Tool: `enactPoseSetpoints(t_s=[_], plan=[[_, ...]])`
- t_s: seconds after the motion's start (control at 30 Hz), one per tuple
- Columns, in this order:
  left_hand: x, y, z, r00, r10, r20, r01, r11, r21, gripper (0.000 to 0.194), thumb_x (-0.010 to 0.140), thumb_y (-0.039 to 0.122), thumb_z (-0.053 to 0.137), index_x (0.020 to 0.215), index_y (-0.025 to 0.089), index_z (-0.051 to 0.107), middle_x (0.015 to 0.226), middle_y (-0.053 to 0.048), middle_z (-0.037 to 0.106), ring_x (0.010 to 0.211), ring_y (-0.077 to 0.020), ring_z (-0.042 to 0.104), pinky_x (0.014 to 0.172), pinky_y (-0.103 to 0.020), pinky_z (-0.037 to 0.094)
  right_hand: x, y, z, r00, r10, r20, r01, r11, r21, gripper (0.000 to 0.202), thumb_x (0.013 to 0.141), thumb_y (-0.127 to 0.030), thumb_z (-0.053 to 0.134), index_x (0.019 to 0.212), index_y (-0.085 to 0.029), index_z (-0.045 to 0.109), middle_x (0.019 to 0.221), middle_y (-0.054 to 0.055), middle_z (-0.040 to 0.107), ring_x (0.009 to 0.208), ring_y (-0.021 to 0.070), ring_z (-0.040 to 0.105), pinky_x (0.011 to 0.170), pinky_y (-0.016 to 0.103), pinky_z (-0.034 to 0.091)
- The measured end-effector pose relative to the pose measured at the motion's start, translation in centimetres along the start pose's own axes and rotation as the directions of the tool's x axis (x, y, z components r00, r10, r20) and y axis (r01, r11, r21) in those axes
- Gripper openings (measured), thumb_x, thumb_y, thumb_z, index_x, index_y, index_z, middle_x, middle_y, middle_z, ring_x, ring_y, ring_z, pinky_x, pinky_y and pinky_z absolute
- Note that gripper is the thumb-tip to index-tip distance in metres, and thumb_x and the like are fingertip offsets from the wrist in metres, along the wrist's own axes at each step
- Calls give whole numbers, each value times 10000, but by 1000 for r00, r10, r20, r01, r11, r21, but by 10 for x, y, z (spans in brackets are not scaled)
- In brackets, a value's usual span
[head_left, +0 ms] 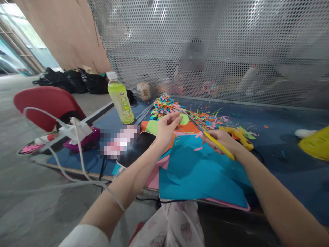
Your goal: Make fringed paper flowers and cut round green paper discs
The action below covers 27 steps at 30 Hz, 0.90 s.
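Observation:
Between the thumb and fingers of my left hand [168, 124] is a round light green paper piece [184, 119]. My right hand [220, 140] grips scissors with yellow handles [218, 144]; their blades point up and left, close to the green piece's right edge. Below both hands lie large blue paper sheets [200, 168], with orange paper [187, 128] behind them and pink paper [154, 177] at their left. Small pink scraps rest on the blue sheet. Behind my left hand stands a cone-shaped pile of multicoloured paper bits [164, 105].
Loose paper shreds [208, 118] lie behind my right hand, near a yellow glue gun [240, 137]. At left are a drink bottle [120, 99], a dark phone [136, 151] and a power strip with white cables [75, 129]. A perforated metal panel [218, 44] borders the table's back.

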State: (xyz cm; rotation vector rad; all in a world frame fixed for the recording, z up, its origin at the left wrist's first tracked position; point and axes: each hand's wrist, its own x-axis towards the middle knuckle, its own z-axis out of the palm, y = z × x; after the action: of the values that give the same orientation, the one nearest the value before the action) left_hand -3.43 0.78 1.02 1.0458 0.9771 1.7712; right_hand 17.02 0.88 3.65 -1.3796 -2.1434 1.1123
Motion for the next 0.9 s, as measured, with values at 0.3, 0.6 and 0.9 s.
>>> enactPoseSetpoints(t_s=[0.3,0.6,0.9], plan=[[1,0,0,999,15,-46,-17,999,-31,292,617,329,760,841,161,679,717,-24,669,587,-94,570,470,-197,421,4,2,0,1000,-10,-14,10,1000,20,422,744,-600,571,655,-199,471,423,-71,352,333,88,365,375,248,286],[-5,-7,3,966,-135,221,112,987,114,281,611,311,767,833,157,691,705,-34,685,537,-92,573,487,-213,459,11,7,12,992,26,-126,-8,990,144,361,724,-538,613,742,-201,486,609,-14,571,375,100,480,374,252,359],[-15,-9,5,904,-50,425,-251,743,621,393,781,505,577,896,133,632,882,-94,684,788,-176,627,708,-293,480,21,14,15,927,-170,-333,261,933,249,377,520,-393,775,732,-214,519,714,5,602,689,195,597,619,313,463]])
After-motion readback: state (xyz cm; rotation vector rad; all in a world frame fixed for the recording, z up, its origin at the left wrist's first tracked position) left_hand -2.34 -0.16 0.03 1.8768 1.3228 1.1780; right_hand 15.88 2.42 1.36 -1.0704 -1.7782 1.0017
